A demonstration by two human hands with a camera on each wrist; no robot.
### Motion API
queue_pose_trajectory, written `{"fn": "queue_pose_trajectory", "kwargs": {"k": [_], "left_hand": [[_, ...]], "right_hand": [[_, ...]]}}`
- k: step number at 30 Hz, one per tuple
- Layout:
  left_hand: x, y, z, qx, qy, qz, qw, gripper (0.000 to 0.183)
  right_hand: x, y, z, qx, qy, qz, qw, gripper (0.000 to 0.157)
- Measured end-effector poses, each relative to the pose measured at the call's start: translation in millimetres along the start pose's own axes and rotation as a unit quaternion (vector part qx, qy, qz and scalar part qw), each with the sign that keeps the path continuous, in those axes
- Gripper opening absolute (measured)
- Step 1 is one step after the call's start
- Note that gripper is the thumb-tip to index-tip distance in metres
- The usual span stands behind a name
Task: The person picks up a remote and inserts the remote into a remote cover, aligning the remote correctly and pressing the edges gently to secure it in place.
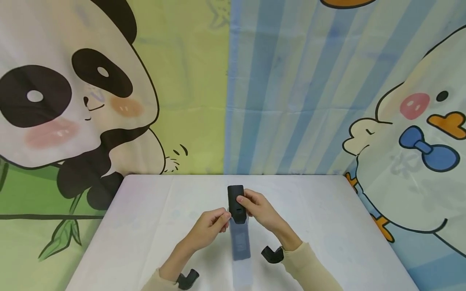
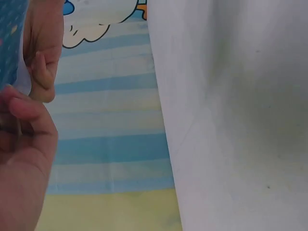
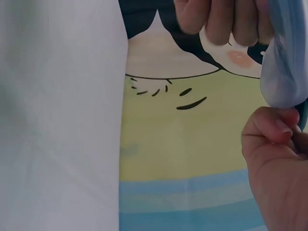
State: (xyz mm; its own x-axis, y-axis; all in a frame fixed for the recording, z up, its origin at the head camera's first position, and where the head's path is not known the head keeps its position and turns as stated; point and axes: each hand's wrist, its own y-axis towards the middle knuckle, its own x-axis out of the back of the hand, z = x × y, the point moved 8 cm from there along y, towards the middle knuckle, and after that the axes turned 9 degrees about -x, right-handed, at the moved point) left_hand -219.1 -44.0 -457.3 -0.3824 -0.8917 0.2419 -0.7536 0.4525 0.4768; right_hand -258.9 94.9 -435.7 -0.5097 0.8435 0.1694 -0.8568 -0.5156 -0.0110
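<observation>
A long, flat black case-like object stands out of a translucent bluish plastic sleeve, which hangs down toward the front of the table. My right hand grips the black part, thumb across its front and fingers along its right side. At the sleeve's upper left edge, my left hand pinches the plastic between thumb and fingers. The left wrist view has a blue face with coloured specks at its left edge. In the right wrist view, the sleeve bulges just above the right thumb.
A white-covered table lies beneath both hands. Behind it hang printed cloths, one with a panda, one blue-striped. Black wrist mounts stick out beside the sleeve cuffs.
</observation>
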Motion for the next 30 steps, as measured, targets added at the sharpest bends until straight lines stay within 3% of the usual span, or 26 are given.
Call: {"fn": "queue_pose_trajectory", "kwargs": {"k": [5,8,14,17,20,23,26,30], "left_hand": [[2.4,-5.6,17.3,0.087,0.049,-0.048,0.9939,0.012],[4.3,-7.4,23.7,0.12,0.053,-0.079,0.9882,0.014],[14.0,-9.6,21.0,0.11,0.009,-0.136,0.9846,0.021],[19.5,-8.6,17.5,0.095,-0.023,-0.155,0.9831,0.024],[19.7,-6.8,17.2,0.094,-0.049,-0.144,0.9839,0.025],[16.0,-5.7,19.3,0.099,-0.079,-0.116,0.9851,0.025],[13.2,-3.7,17.9,0.098,-0.109,-0.098,0.9844,0.025],[10.2,1.5,12.4,0.091,-0.143,-0.092,0.9813,0.03]], "right_hand": [[-3.1,2,-7,0.001,0.022,-0.034,0.999,0.023],[-4.4,3,-9,0.006,0.023,-0.049,0.999,0.022],[2.3,-1,-12,0.018,0.017,-0.089,0.996,0.019],[-4.7,-4,-17,0.013,-0.019,-0.046,0.999,0.015],[-20.5,-8,-16,0.043,-0.036,0.028,0.998,0.025],[-29.9,-13,-9,0.097,-0.003,0.057,0.994,0.03],[-30.0,-14,-4,0.117,0.047,0.038,0.991,0.031],[-24.8,-10,0,0.102,0.106,-0.018,0.989,0.036]]}}
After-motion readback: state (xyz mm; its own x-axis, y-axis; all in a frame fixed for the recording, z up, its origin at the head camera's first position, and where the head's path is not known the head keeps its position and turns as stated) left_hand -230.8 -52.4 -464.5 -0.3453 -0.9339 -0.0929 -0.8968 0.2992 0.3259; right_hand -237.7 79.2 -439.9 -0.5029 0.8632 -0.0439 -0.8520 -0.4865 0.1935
